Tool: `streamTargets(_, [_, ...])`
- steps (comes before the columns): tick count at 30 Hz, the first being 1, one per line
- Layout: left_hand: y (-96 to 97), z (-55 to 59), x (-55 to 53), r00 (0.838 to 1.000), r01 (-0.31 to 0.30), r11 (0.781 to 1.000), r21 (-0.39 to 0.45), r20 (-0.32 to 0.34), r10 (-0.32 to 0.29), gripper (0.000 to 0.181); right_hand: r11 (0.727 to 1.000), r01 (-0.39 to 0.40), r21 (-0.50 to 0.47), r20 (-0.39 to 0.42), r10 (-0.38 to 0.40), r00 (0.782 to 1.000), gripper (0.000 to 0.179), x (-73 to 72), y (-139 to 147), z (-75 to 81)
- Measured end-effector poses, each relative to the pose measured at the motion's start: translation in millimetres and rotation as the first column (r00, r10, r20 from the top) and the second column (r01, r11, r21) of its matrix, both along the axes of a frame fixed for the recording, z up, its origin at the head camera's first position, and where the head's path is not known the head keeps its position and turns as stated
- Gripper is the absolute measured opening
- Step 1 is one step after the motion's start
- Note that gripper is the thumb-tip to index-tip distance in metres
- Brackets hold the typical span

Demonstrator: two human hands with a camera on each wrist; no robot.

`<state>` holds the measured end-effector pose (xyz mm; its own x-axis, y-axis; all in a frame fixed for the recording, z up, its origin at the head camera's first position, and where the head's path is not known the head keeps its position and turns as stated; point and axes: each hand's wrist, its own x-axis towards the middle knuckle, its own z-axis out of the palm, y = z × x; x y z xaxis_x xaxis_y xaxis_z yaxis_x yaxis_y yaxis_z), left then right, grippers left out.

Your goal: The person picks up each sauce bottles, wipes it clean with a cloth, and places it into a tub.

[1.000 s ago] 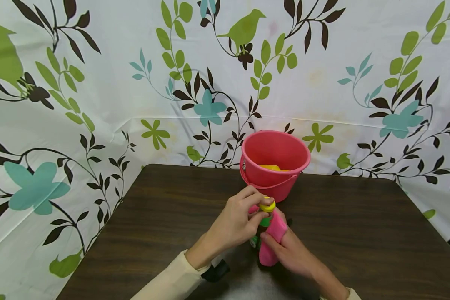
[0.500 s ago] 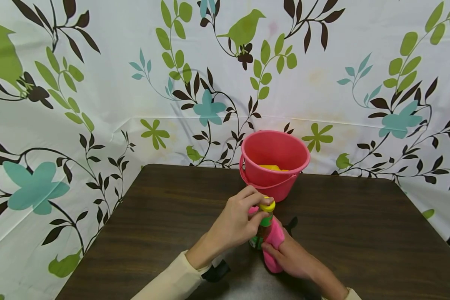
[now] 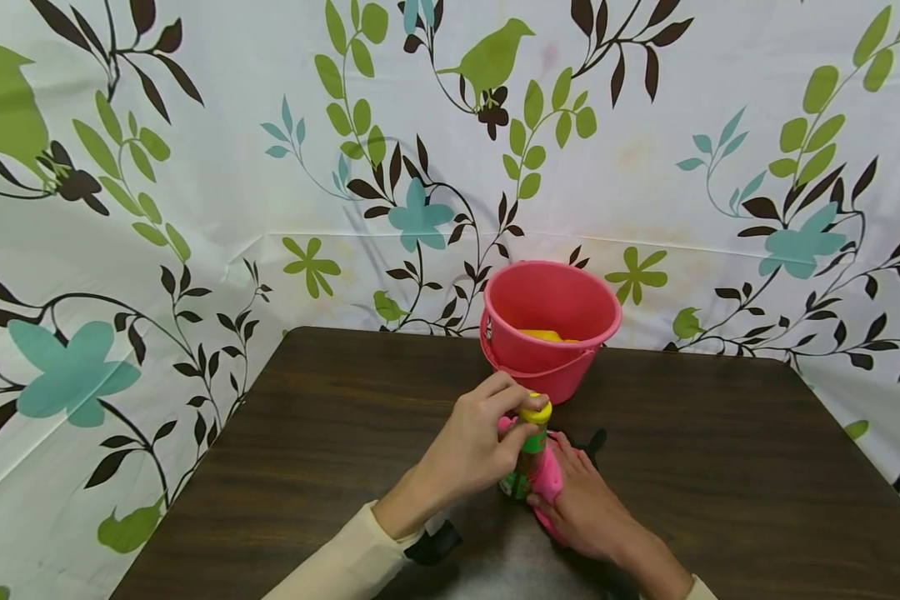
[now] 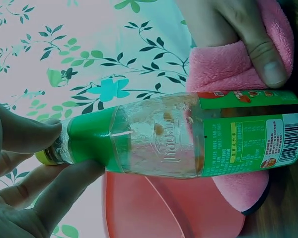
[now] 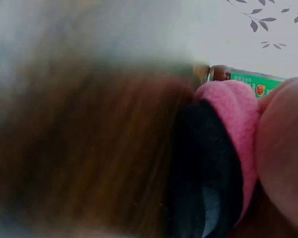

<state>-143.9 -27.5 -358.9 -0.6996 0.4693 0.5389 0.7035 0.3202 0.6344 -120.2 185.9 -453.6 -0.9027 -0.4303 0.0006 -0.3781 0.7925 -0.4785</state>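
A clear glass bottle with green labels and a yellow cap stands upright on the table. My left hand pinches it at the neck, just under the cap. Orange-brown residue clings to the inside of the glass. My right hand holds a fuzzy pink cloth against the bottle's lower part, with the thumb pressing on the fabric. The cloth wraps behind the bottle, and its other end shows on the far side. In the right wrist view, the cloth has a black strip beside it.
Behind the hands a pink bucket stands near the table's back edge, with something yellow inside. The dark wooden table meets a leaf-and-bird patterned curtain at the back.
My right hand has slid the pink cloth down and round the bottle, uncovering more of the neck and front. My left hand keeps its hold at the top.
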Motion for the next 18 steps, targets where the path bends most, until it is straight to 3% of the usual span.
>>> streamTargets(4, [0.0,1.1,0.6,1.0,-0.002,1.0,0.002,0.001,0.002,0.022,0.996,-0.017,0.092,-0.05,0.021,0.999,0.075,1.5,0.3,3.7])
streamTargets(10, [0.5,0.6,0.0,1.0,0.003,1.0,0.003,0.015,-0.003,0.021,0.99,-0.017,0.139,-0.025,0.021,0.999,0.078,0.3,2.4,6.1])
streamTargets(13, [0.6,0.0,-0.4,1.0,0.002,1.0,0.001,0.012,-0.002,0.021,0.993,-0.016,0.114,-0.012,0.018,1.0,0.079,-1.0,3.4,6.2])
streamTargets(18, [0.8,0.3,-0.1,1.0,0.003,1.0,0.007,0.017,-0.003,0.021,1.0,-0.018,-0.023,0.064,0.02,0.998,0.072,-4.3,5.4,9.0])
